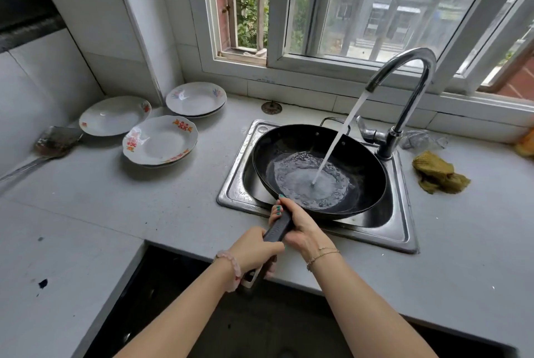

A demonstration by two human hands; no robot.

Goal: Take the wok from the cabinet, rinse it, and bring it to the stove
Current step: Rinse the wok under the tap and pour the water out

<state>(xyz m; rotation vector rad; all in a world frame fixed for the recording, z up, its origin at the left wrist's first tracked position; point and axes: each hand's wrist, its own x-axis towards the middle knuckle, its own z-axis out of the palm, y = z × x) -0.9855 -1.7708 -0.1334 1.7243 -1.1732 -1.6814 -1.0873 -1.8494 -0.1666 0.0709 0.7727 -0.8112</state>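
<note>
The black wok (364, 164) lies over the steel sink (404, 230), its long dark handle pointing toward me. Water streams from the chrome faucet (404, 74) into the wok's middle and pools there. My right hand (300, 224) grips the handle close to the wok's rim. My left hand (254, 248) grips the handle further back, near its end. Both hands are wrapped around the handle, and a small loop handle shows at the wok's far rim.
Three flowered plates (160, 141) sit on the grey counter left of the sink, with a metal spatula (56, 142) beyond them. A yellow-green cloth (439, 174) lies right of the sink. The window is behind the faucet. A dark opening lies below the counter edge.
</note>
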